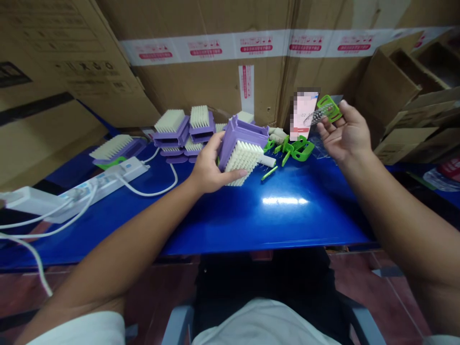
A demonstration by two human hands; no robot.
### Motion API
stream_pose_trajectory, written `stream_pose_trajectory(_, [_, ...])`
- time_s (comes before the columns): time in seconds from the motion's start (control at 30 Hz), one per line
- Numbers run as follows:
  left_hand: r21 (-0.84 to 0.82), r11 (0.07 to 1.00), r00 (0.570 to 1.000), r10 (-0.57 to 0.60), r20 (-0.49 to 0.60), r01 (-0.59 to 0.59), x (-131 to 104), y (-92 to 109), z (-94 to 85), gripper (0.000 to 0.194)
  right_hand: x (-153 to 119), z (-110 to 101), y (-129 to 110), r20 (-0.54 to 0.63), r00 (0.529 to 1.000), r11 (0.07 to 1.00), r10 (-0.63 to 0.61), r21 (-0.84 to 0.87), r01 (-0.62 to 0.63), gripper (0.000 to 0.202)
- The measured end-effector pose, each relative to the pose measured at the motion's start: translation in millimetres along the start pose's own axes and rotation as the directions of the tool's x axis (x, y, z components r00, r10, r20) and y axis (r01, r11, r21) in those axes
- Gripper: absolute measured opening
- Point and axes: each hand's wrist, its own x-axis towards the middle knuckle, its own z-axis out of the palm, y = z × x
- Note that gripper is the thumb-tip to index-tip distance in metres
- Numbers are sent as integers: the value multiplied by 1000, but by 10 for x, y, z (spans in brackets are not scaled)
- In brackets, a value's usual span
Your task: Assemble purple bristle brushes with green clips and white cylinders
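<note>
Hands well apart, each closed on a piece above the blue table.
The left hand grips a purple brush with cream bristles, tilted over the table between its front and back edges; the right hand pinches a green frame toward the back right corner, near an upright phone. Stacked purple brushes stand along the back edge.

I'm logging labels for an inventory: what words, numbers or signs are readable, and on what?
"02", following digits unclear: smartphone screen.
Red print on white packing tape: too small and blurred to read.
Print and dark icons on left cardboard box: too blurred to read.
</note>
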Motion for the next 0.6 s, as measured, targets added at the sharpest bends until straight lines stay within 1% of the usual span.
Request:
stream_pose_trajectory(0.13, [-104,990,991,-86,106,97,29,-9,4,110,-50,50,-45,-41,999,999,2,-46,-4,27])
stream_pose_trajectory(0.2, [-178,974,975,-103,198,139,45,-9,-5,107,-66,57,-48,-51,999,996,4,-88,-8,27])
stream_pose_trajectory(0.23, [-225,959,958,-109,267,172,52,1,-14,105,-70,57,-45,-61,998,994,6,-107,-12,26])
stream_pose_trajectory(0.27, [-272,938,932,-113,344,214,57,17,-25,101,-70,55,-41,-71,997,993,8,-119,-17,24])
stream_pose_trajectory(0.33, [-338,882,852,-121,509,328,64,64,-48,94,-55,44,-25,-84,996,990,28,-138,-39,20])
stream_pose_trajectory(0.4, [-356,826,765,-133,630,437,67,116,-66,90,-21,24,1,-64,996,985,58,-158,-68,18])
stream_pose_trajectory(0.43, [-352,802,729,-146,669,483,68,138,-72,89,2,10,19,-40,996,982,80,-171,-86,18])
stream_pose_trajectory(0.5, [-332,768,683,-182,708,548,72,172,-78,89,54,-28,60,18,991,971,132,-204,-125,20])
stream_pose_trajectory(0.53, [-318,759,670,-202,715,569,75,182,-80,88,82,-50,82,51,987,965,156,-221,-141,20])
stream_pose_trajectory(0.6, [-288,754,659,-244,711,590,84,196,-89,86,134,-97,126,110,978,955,175,-262,-142,15])
